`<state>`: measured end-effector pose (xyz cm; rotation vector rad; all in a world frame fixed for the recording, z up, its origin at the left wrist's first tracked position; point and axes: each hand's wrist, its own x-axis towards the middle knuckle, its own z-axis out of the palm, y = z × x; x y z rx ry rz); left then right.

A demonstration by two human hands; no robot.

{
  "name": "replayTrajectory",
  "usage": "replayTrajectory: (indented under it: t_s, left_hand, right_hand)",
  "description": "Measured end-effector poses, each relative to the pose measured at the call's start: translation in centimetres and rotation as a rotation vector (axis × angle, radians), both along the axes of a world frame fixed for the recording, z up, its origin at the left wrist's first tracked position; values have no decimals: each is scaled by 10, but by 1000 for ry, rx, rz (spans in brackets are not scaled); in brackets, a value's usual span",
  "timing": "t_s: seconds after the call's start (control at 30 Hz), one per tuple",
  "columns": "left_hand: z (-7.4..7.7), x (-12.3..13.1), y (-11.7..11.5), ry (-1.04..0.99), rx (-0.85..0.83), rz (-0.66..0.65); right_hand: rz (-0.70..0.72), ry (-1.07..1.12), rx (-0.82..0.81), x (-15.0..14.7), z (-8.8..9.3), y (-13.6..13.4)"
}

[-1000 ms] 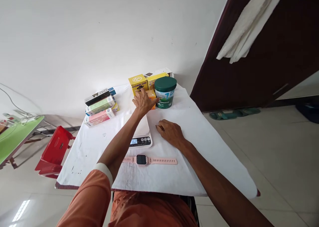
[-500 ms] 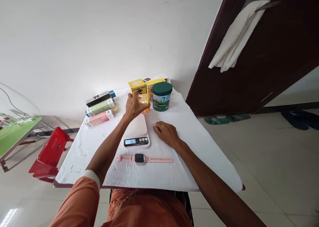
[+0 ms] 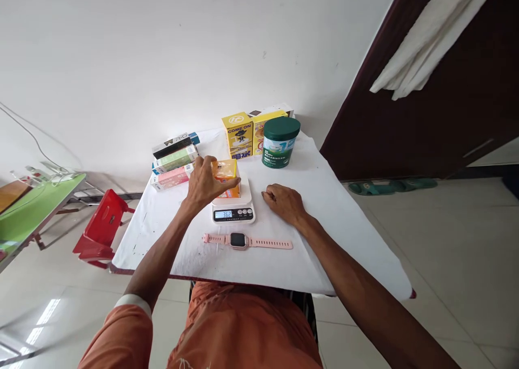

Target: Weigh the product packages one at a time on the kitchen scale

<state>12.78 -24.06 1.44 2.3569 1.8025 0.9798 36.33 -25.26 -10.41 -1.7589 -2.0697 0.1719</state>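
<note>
My left hand (image 3: 204,185) is closed around a small orange and yellow box (image 3: 225,169), thumb across its front. The box is over the plate of a white digital kitchen scale (image 3: 246,199); whether it rests there I cannot tell. The scale's display (image 3: 223,214) appears to read 362. To the right of the scale my right hand (image 3: 285,201) lies on the white cloth with its fingers curled in; what they hold, if anything, is hidden. A pink smartwatch (image 3: 238,240) is laid out flat in front of the scale.
At the back stand a yellow box (image 3: 239,135), another yellow box (image 3: 258,138) and a green-lidded tub (image 3: 279,145). Pink (image 3: 170,178), green (image 3: 178,159) and black (image 3: 172,146) boxes lie at the left. A red chair (image 3: 99,226) is beside the table.
My left hand has brought the orange and yellow box from the back group forward over the scale. My right hand stays on the cloth. The view has shifted.
</note>
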Motion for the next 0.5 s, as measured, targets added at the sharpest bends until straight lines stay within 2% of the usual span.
replayTrajectory:
  t_s: [0.13, 0.3, 0.4, 0.5]
  left_hand:
    - [-11, 5, 3, 4, -20, 29]
    - [-13, 8, 6, 0, -60, 26]
    - [-13, 0, 1, -75, -52, 16]
    - [-18, -18, -15, -248, 29, 21]
  right_hand:
    - [7, 2, -1, 1, 0, 0]
    - [5, -6, -7, 1, 0, 1]
    - [6, -14, -14, 1, 1, 1]
    - [5, -14, -20, 1, 3, 0]
